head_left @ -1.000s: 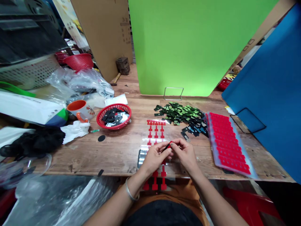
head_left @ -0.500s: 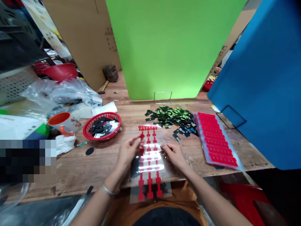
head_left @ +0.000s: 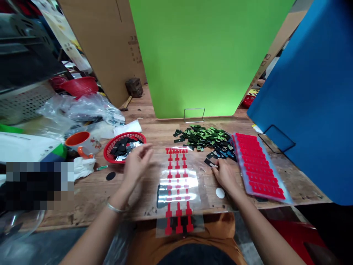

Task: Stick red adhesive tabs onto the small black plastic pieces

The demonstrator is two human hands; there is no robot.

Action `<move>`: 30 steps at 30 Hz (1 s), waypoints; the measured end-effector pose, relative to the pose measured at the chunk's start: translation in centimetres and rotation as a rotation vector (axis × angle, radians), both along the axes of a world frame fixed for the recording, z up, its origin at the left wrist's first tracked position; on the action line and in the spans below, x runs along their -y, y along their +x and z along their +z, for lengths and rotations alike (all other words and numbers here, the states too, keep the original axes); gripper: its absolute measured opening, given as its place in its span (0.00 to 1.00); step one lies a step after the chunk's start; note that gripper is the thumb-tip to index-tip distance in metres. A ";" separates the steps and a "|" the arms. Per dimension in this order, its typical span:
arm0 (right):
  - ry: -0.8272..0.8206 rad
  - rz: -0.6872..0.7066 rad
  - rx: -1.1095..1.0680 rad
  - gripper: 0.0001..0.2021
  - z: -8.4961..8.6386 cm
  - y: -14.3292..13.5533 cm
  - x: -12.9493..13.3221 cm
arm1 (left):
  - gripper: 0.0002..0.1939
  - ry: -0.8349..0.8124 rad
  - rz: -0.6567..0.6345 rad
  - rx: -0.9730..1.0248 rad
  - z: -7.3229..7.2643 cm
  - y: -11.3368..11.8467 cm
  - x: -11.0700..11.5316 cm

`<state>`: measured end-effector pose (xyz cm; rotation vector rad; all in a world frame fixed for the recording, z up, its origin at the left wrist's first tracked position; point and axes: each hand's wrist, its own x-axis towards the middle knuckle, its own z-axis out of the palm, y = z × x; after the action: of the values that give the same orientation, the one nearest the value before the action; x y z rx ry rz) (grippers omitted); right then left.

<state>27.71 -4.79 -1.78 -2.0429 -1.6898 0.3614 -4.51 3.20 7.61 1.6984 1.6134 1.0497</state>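
A clear plastic sheet [head_left: 193, 184] with rows of red T-shaped stickers [head_left: 178, 209] lies in front of me, its lower end past the table edge. My left hand [head_left: 135, 165] is raised left of the sheet, beside the red basket [head_left: 106, 156] of black and silvery flat pieces; its fingers look apart, a bit blurred, with nothing seen in them. At the near edge of a heap of small dark flat pieces [head_left: 204, 138], my right hand [head_left: 226, 176] pinches one black flat piece [head_left: 210, 163] by its end.
A stack of red sticker sheets [head_left: 257, 165] lies to the right. On the left stand an orange-and-white mug [head_left: 92, 144] and crumpled tissue [head_left: 83, 167]. Green [head_left: 209, 55] and blue [head_left: 309, 110] panels rise behind. A white disc [head_left: 220, 193] and a black disc [head_left: 110, 176] lie on the table.
Both hands have left the sticker sheet. The left hand has moved left toward the basket; the right has moved right and forward to the heap and taken hold of a black piece.
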 end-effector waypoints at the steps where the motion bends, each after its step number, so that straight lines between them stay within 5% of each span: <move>1: -0.003 0.008 -0.050 0.04 0.2 -0.3 -0.1 | 0.13 -0.019 -0.094 -0.006 -0.5 1.4 1.4; 5: 0.001 0.157 -0.260 0.05 2.4 -3.0 -0.6 | 0.16 -0.112 -0.318 0.042 -2.2 5.9 6.0; 7: -0.013 0.317 -0.373 0.04 3.5 -4.8 -1.1 | 0.19 -0.122 -0.344 0.059 -3.1 6.9 7.0; 10: -0.067 0.463 -0.591 0.04 4.1 -6.9 -2.4 | 0.11 -0.298 -0.267 0.164 -4.5 6.4 6.8; 15: -0.164 0.451 -0.846 0.01 2.8 -9.6 -5.2 | 0.11 -0.507 -0.129 0.433 -6.1 4.2 5.6; 20: -0.190 0.509 -0.862 0.03 2.2 -12.6 -5.8 | 0.17 -0.622 -0.118 0.577 -5.9 3.6 5.8; 30: -0.024 0.321 -0.569 0.08 0.1 -13.0 -9.8 | 0.12 -0.666 -0.001 0.779 -6.2 2.8 4.9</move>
<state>14.67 5.04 -1.71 -1.4756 -1.6313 0.9687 -1.75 -1.66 1.42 0.7130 1.2253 0.8691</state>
